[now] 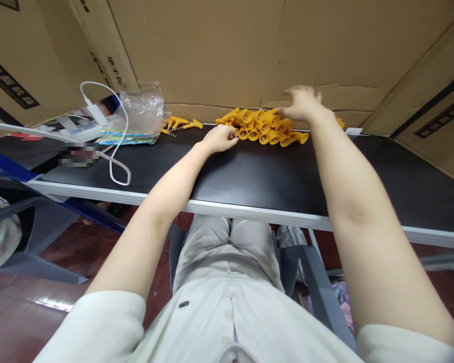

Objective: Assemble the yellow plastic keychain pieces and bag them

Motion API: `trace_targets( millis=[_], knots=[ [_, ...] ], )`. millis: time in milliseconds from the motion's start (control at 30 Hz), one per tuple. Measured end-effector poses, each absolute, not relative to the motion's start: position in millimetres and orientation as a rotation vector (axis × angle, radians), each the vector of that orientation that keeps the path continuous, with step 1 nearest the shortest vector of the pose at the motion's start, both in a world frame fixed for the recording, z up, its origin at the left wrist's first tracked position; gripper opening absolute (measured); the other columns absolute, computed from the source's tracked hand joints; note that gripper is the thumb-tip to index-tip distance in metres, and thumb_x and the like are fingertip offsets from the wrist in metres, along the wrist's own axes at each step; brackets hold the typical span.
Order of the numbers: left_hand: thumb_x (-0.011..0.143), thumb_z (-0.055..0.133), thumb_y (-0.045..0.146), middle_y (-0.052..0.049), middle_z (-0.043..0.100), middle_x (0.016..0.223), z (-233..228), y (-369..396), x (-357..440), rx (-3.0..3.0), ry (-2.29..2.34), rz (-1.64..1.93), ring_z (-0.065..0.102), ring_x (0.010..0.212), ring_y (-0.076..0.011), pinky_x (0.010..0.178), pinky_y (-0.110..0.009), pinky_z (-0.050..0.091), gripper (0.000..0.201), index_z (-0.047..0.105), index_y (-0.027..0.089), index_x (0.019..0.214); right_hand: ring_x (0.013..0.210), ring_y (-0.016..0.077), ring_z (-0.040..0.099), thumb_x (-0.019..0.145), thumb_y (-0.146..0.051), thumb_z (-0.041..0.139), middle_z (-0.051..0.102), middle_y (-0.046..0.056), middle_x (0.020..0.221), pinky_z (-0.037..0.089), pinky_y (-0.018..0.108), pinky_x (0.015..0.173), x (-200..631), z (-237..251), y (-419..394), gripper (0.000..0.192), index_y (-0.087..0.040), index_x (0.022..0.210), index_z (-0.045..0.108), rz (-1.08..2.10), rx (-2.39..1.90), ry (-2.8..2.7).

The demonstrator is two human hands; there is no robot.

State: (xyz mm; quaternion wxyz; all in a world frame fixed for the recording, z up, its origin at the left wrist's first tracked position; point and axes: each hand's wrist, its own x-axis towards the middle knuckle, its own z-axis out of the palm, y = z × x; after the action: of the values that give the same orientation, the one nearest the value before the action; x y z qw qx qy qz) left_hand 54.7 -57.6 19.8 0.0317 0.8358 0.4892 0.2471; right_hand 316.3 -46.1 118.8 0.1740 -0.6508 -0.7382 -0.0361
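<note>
A heap of small yellow plastic parts [263,127] lies at the far edge of the black table [272,176], against the cardboard wall. My left hand [220,138] rests on the table at the heap's left end, fingers curled against the nearest pieces; whether it grips one is hidden. My right hand [301,102] reaches over the heap's far right side, fingers spread and touching the top pieces. A few loose yellow parts [179,122] with small metal springs lie to the left of the heap.
A clear plastic bag [144,108] sits on a shiny packet at the back left, beside a white charger and cable [115,146]. Cardboard boxes [219,50] wall off the back and right. The table's white front edge [249,210] is over my lap.
</note>
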Motion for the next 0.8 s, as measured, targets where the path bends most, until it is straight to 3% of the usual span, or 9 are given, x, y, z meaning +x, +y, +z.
trace_targets(
  millis=[100, 233, 300, 467, 667, 733, 800],
  knots=[
    [0.095, 0.064, 0.029, -0.009, 0.084, 0.093, 18, -55, 53, 2.569, 1.497, 0.765, 0.074, 0.095, -0.0257, 0.094, -0.035, 0.056, 0.023, 0.083, 0.017, 0.097, 0.177, 0.039, 0.025, 0.116, -0.031, 0.07, 0.033, 0.03, 0.186, 0.018, 0.06, 0.142, 356, 104, -44, 0.071, -0.004, 0.178, 0.048, -0.026, -1.979, -1.799],
    [0.096, 0.061, 0.03, -0.011, 0.084, 0.097, 19, -58, 53, 2.565, 1.511, 0.737, 0.076, 0.099, -0.0274, 0.099, -0.038, 0.056, 0.027, 0.084, 0.017, 0.101, 0.176, 0.03, 0.03, 0.12, -0.034, 0.061, 0.028, 0.024, 0.189, 0.028, 0.047, 0.138, 404, 62, -47, 0.069, -0.01, 0.182, 0.044, -0.052, -2.091, -1.434],
    [0.096, 0.06, 0.03, -0.012, 0.084, 0.098, 19, -58, 53, 2.556, 1.515, 0.728, 0.076, 0.101, -0.0283, 0.101, -0.039, 0.056, 0.029, 0.085, 0.016, 0.102, 0.178, 0.026, 0.026, 0.118, -0.03, 0.063, 0.02, 0.021, 0.193, 0.028, 0.044, 0.137, 424, 41, -50, 0.07, -0.015, 0.184, 0.042, -0.085, -2.153, -1.393],
    [0.093, 0.064, 0.029, -0.01, 0.083, 0.095, 14, -53, 52, 2.54, 1.451, 0.8, 0.074, 0.101, -0.0272, 0.104, -0.039, 0.056, 0.022, 0.082, 0.017, 0.095, 0.179, 0.0281, 0.022, 0.116, -0.029, 0.063, 0.016, 0.024, 0.193, 0.025, 0.054, 0.138, 444, 18, -53, 0.074, -0.017, 0.186, 0.04, -0.06, -2.216, -1.506],
    [0.094, 0.063, 0.029, -0.009, 0.082, 0.091, 12, -49, 51, 2.557, 1.454, 0.8, 0.073, 0.094, -0.0248, 0.103, -0.039, 0.057, 0.024, 0.083, 0.016, 0.095, 0.182, 0.0297, 0.015, 0.12, -0.038, 0.059, 0.01, 0.021, 0.194, 0.015, 0.055, 0.142, 439, 18, -41, 0.074, -0.021, 0.188, 0.035, -0.023, -2.208, -1.611],
    [0.093, 0.063, 0.03, -0.009, 0.082, 0.091, 12, -49, 52, 2.564, 1.453, 0.8, 0.073, 0.094, -0.0253, 0.103, -0.04, 0.057, 0.025, 0.084, 0.016, 0.097, 0.182, 0.0307, 0.012, 0.121, -0.042, 0.057, 0.012, 0.022, 0.194, 0.015, 0.058, 0.141, 445, 12, -32, 0.07, -0.022, 0.186, 0.04, 0.023, -2.256, -1.617],
    [0.093, 0.063, 0.03, -0.009, 0.082, 0.091, 12, -49, 52, 2.566, 1.453, 0.799, 0.074, 0.095, -0.0258, 0.104, -0.04, 0.057, 0.025, 0.084, 0.017, 0.097, 0.181, 0.0328, 0.017, 0.12, -0.047, 0.058, 0.024, 0.024, 0.191, 0.021, 0.061, 0.138, 454, 5, -22, 0.067, -0.023, 0.182, 0.048, -0.018, -2.282, -1.634]
  ],
)
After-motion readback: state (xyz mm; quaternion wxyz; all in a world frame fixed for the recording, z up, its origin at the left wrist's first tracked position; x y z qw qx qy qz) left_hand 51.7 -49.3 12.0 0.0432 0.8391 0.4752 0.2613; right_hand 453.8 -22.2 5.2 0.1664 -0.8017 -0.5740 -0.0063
